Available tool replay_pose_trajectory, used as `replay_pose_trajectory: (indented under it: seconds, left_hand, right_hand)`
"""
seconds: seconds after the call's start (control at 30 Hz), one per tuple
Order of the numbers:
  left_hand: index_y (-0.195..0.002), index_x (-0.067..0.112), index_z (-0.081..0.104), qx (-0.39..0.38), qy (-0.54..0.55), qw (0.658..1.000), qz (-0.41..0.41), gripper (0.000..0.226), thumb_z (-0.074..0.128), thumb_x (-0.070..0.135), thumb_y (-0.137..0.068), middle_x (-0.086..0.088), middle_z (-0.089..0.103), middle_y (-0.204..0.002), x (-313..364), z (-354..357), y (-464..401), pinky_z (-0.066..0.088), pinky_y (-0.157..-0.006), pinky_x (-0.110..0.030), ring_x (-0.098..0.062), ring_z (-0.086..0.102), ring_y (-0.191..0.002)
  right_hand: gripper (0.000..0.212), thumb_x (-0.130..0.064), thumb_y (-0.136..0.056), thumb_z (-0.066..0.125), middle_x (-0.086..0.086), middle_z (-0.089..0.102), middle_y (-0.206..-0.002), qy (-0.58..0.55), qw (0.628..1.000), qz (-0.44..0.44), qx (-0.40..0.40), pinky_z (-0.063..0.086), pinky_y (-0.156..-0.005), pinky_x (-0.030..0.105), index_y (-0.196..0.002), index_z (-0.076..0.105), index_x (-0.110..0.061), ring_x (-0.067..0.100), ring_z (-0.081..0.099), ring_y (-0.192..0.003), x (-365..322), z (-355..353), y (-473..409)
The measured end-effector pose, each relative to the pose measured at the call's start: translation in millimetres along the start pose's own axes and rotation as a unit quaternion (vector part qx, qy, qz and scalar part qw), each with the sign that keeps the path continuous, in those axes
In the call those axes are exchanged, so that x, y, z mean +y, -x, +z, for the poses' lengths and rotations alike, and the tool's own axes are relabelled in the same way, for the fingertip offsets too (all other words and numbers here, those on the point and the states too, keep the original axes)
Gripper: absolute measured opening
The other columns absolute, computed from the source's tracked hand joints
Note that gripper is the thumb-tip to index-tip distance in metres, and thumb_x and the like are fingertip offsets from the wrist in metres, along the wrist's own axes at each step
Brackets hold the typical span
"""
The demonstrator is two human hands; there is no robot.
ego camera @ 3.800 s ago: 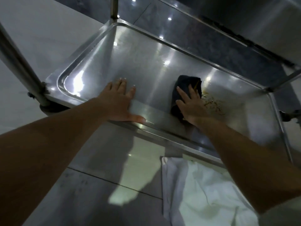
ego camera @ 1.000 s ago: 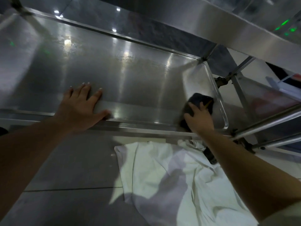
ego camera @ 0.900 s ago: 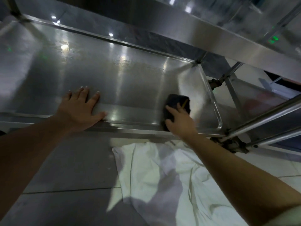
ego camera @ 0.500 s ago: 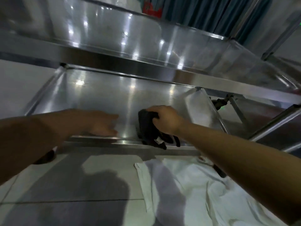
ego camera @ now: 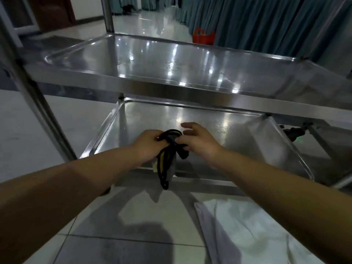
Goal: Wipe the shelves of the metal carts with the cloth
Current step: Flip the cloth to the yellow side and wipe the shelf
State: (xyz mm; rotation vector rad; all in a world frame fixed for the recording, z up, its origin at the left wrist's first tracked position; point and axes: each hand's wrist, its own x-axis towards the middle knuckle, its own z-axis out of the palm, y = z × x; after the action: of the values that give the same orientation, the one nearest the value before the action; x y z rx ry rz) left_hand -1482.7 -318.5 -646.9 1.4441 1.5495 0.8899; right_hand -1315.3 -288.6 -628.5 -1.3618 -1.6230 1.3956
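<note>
Left hand closed around the top of the cloth, fingers curled in. Right hand pinches the same cloth from the other side with thumb and lower fingers; index finger is extended and loose, so that hand is only part closed. Both hands meet above the near left part of the lower shelf.

Cloth is dark with a yellow stripe, bunched at the grip. Its tail hangs down past the shelf's front rim and ends in the air above the floor, not touching it. A light patch on the cloth near the left wrist; can't tell what it is.

Lower shelf: raised lip all round, rounded corners. Surface right of the hands is bare out to the right lip.

Upper shelf sits directly above and overhangs the back part of the lower one; its front edge runs across the view above the hands. Cart post slants at the left, well apart from the left forearm.

White fabric lies on the floor below the right forearm, near the cart's front rim. Red bag and blue curtains far behind.
</note>
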Motion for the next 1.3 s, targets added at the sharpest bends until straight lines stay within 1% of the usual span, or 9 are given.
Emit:
replay_pose_trajectory:
  seconds: [0.13, 0.27, 0.4, 0.47, 0.67, 0.83, 0.9, 1.07, 1.3]
  left_hand:
    - [-0.086, 0.015, 0.069, 0.036, 0.058, 0.997, -0.038, 0.016, 0.069, 0.031, -0.086, 0.002, 0.069, -0.069, 3, -10, -3, 0.051, -0.056, -0.020, -0.009, 0.064, -0.063]
    - [-0.090, 0.012, 0.072, 0.061, 0.133, 0.986, -0.076, 0.034, 0.071, 0.046, -0.081, -0.003, 0.075, -0.085, 10, -7, -4, 0.056, -0.068, -0.023, -0.014, 0.070, -0.078]
    - [-0.095, 0.010, 0.072, 0.047, 0.144, 0.984, -0.094, 0.047, 0.063, 0.054, -0.084, -0.007, 0.075, -0.091, 15, 2, -1, 0.055, -0.084, -0.030, -0.021, 0.071, -0.088]
    - [-0.105, 0.010, 0.071, 0.019, 0.153, 0.983, -0.101, 0.047, 0.058, 0.051, -0.089, -0.008, 0.073, -0.101, 15, 7, 0, 0.051, -0.093, -0.034, -0.023, 0.068, -0.097]
    - [-0.104, 0.011, 0.070, -0.028, 0.215, 0.967, -0.132, 0.037, 0.059, 0.044, -0.091, -0.006, 0.072, -0.099, 19, 3, -4, 0.051, -0.083, -0.034, -0.022, 0.064, -0.093]
    - [-0.089, 0.015, 0.066, 0.054, 0.264, 0.951, -0.153, 0.028, 0.053, 0.040, -0.096, 0.001, 0.064, -0.070, 12, -13, -11, 0.049, -0.053, -0.022, -0.016, 0.060, -0.069]
    - [-0.091, 0.016, 0.064, 0.077, 0.238, 0.956, -0.150, 0.028, 0.049, 0.038, -0.098, 0.001, 0.063, -0.071, 4, -25, -14, 0.048, -0.057, -0.025, -0.016, 0.060, -0.068]
    - [-0.091, 0.019, 0.063, 0.120, 0.209, 0.959, -0.149, 0.022, 0.050, 0.036, -0.098, -0.003, 0.064, -0.085, -11, -45, -22, 0.048, -0.066, -0.029, -0.020, 0.061, -0.079]
    - [-0.096, 0.024, 0.062, 0.135, 0.262, 0.948, -0.118, 0.019, 0.046, 0.033, -0.101, 0.003, 0.063, -0.084, -8, -47, -33, 0.048, -0.074, -0.030, -0.015, 0.059, -0.078]
  right_hand:
    - [0.065, -0.014, -0.078, 0.077, 0.005, 0.045, -0.136, 0.125, 0.988, -0.085, 0.026, 0.049, -0.092, 0.031, -0.135, 0.046, -0.023, 0.019, 0.058, -0.110, 9, 0, 0]
    - [0.041, -0.052, -0.085, 0.062, 0.007, 0.064, -0.112, 0.124, 0.983, -0.027, 0.134, 0.055, -0.085, 0.042, -0.108, 0.057, -0.018, 0.026, 0.066, -0.092, 14, 5, -4]
    - [0.056, -0.068, -0.077, 0.060, 0.003, 0.073, -0.092, -0.086, 0.991, 0.093, -0.046, 0.058, -0.081, 0.040, -0.105, 0.066, -0.019, 0.022, 0.071, -0.086, 14, 12, 0]
    - [0.041, -0.055, -0.081, 0.066, -0.001, 0.074, -0.098, -0.103, 0.992, 0.058, -0.050, 0.056, -0.083, 0.034, -0.107, 0.066, -0.023, 0.018, 0.070, -0.093, 17, 15, 0]
    - [0.024, -0.019, -0.094, 0.058, 0.012, 0.069, -0.111, -0.112, 0.992, 0.014, 0.055, 0.052, -0.093, 0.043, -0.117, 0.063, -0.011, 0.028, 0.066, -0.101, 19, 1, -9]
    - [0.023, -0.005, -0.092, 0.054, 0.012, 0.069, -0.101, -0.080, 0.982, 0.026, 0.171, 0.056, -0.081, 0.035, -0.110, 0.062, -0.015, 0.028, 0.066, -0.091, 33, -38, -20]
    - [0.025, 0.002, -0.087, 0.053, 0.005, 0.068, -0.088, -0.067, 0.975, 0.018, 0.212, 0.056, -0.063, 0.026, -0.100, 0.063, -0.018, 0.023, 0.065, -0.079, 39, -58, -21]
    - [0.039, 0.012, -0.077, 0.047, 0.006, 0.067, -0.088, 0.000, 0.972, 0.005, 0.236, 0.052, -0.075, 0.033, -0.084, 0.064, -0.022, 0.024, 0.062, -0.085, 54, -94, -25]
    - [0.037, 0.014, -0.081, 0.050, 0.004, 0.061, -0.070, -0.040, 0.967, -0.021, 0.249, 0.046, -0.059, 0.022, -0.070, 0.065, -0.018, 0.017, 0.055, -0.066, 58, -106, -32]
